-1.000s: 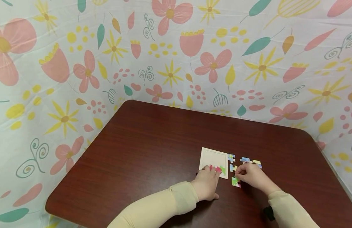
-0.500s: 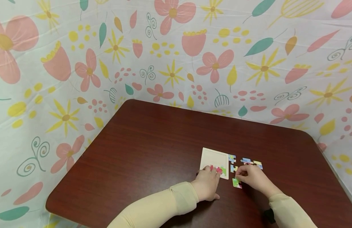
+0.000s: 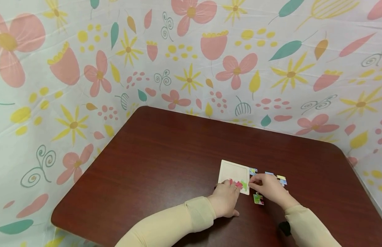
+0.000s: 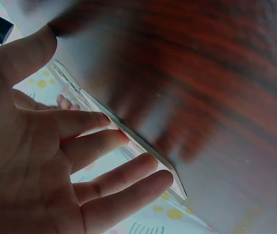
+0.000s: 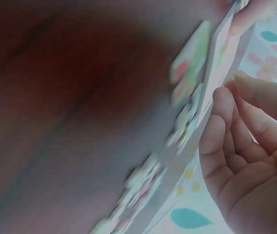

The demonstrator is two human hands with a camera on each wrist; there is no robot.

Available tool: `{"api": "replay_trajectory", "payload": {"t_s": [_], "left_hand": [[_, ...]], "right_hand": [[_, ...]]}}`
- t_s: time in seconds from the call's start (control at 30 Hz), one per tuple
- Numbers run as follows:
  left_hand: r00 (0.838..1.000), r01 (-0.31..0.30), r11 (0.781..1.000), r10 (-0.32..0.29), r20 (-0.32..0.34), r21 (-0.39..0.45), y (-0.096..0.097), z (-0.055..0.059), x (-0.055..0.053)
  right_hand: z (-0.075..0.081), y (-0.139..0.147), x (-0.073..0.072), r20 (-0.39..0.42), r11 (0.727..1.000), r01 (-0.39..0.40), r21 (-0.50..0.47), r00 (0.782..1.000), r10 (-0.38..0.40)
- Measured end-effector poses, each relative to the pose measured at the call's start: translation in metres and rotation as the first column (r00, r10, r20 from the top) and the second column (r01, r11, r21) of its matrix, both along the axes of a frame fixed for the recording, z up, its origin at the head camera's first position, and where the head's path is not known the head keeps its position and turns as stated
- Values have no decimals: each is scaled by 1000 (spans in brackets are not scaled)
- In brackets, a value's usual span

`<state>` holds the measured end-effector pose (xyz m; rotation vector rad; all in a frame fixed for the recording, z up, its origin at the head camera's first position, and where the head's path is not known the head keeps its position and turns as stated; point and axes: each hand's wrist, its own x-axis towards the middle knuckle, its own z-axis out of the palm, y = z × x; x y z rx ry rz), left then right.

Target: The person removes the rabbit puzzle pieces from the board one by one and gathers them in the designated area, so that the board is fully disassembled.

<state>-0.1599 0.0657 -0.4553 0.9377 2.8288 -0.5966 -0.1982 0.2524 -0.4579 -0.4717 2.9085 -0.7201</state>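
A small pale puzzle tray [image 3: 232, 168] lies on the dark wooden table. Pink and green puzzle pieces [image 3: 242, 184] fill part of its lower edge. My left hand [image 3: 224, 198] rests on the tray's near left side with its fingers stretched out over the lower pieces; the left wrist view shows that hand [image 4: 94, 170] spread along the tray edge. My right hand [image 3: 268, 187] is at the tray's right edge, thumb and fingertips brought together. Seen from the right wrist, the curled fingers [image 5: 218, 122] meet the thumb; whether a small piece is between them is hidden.
A green puzzle piece [image 3: 258, 198] lies below the right hand. A blue piece [image 3: 253, 171] sits by the tray's upper right corner. Beyond the hand are another blue piece [image 3: 269, 173] and a yellow-and-blue one [image 3: 282, 179]. Flower-patterned cloth [image 3: 191, 61] hangs behind the table.
My right hand has moved left and slightly up, from beside the green piece to the tray's right edge, and covers the piece lying there. The left hand stays on the tray.
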Motion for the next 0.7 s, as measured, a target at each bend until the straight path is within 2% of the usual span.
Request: {"api": "replay_trajectory", "payload": {"t_s": [0.3,0.47,0.7], "left_hand": [[1000,15,1000,-15,-6,8,-1,-1,-1],[1000,11,1000,-11,-14,18,-1,-1,0],[1000,12,1000,-12,-29,-4,-2,-2,-1]], "right_hand": [[-5,-40,-21,-30,995,-75,-65,997,73],[-6,-57,-28,-22,996,-85,-33,996,84],[-4,-63,-31,-6,996,-83,-17,997,83]]}}
